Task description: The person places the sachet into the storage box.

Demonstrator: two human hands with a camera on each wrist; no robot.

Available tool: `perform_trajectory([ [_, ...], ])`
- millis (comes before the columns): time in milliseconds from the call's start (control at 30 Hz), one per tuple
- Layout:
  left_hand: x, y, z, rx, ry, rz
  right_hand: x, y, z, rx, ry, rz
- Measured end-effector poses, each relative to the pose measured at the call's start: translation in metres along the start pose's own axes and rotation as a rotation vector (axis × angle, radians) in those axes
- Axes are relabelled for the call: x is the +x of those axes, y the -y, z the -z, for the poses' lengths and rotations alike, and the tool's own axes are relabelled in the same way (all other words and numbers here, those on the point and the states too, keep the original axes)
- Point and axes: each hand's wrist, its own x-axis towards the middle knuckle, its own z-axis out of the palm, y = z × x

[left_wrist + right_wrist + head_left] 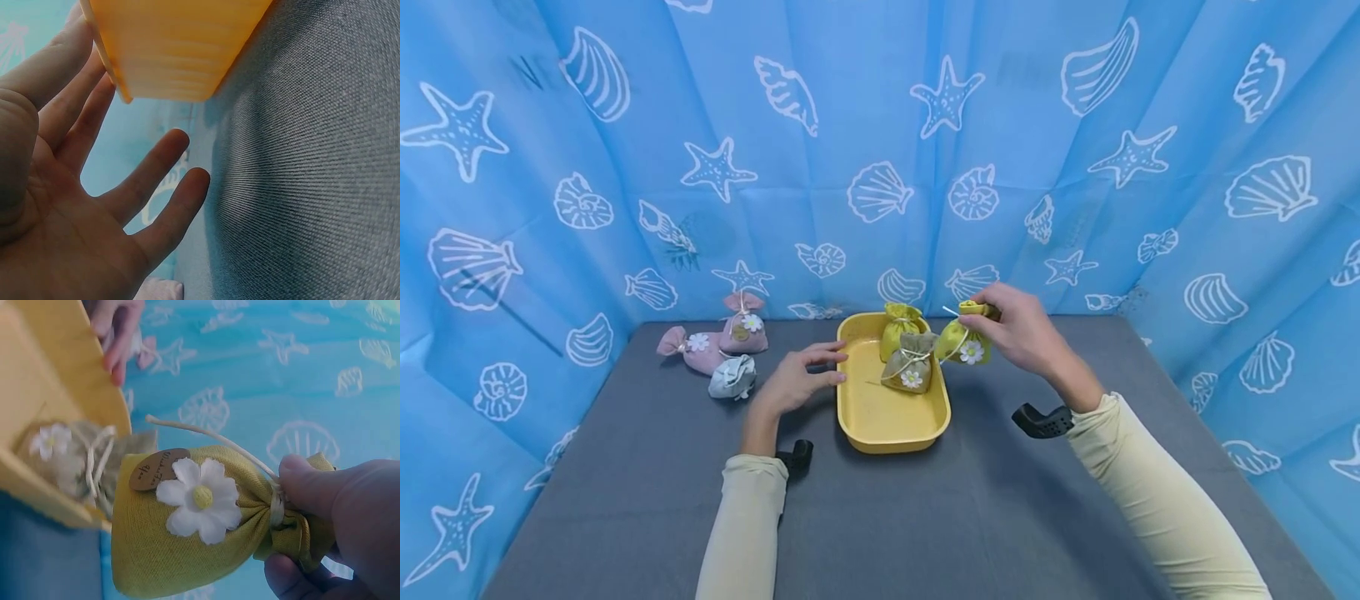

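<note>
My right hand point(1017, 327) pinches a yellow-green cloth pouch point(187, 531) by its tied neck, beside the right rim of a yellow tray point(880, 429). The pouch has a white flower, a brown tag and a pale cord. Inside the tray, a brownish pouch point(904, 369) with a white flower lies in front of another yellow-green pouch point(897, 329). At the tray's left rim is my left hand point(797, 379), fingers spread and extended, fingertips right at the edge; the left wrist view shows its open palm point(69, 219) below the tray's side.
Left of the tray, two pink pouches point(745, 327) and a pale grey-blue pouch point(733, 377) lie grouped on the grey tabletop point(647, 483). A blue curtain point(880, 125) with white shells and starfish hangs behind and along both sides. Each wrist carries a black camera mount point(1042, 421).
</note>
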Motion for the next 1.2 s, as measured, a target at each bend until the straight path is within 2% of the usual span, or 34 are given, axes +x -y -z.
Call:
perform_trajectory([
  [300, 0.001, 0.000, 0.002, 0.014, 0.004, 0.010, 0.001, 0.021, -0.027, 0.074, 0.069, 0.058],
  [567, 0.002, 0.000, 0.001, 0.020, -0.003, 0.003, -0.002, 0.021, -0.049, 0.098, 0.124, 0.065],
  [900, 0.001, 0.001, 0.001, 0.021, -0.007, -0.001, -0.003, 0.026, -0.063, 0.126, 0.191, 0.045],
  [1200, 0.000, -0.001, 0.000, 0.016, -0.008, 0.013, -0.003, 0.026, -0.066, 0.141, 0.178, 0.063],
])
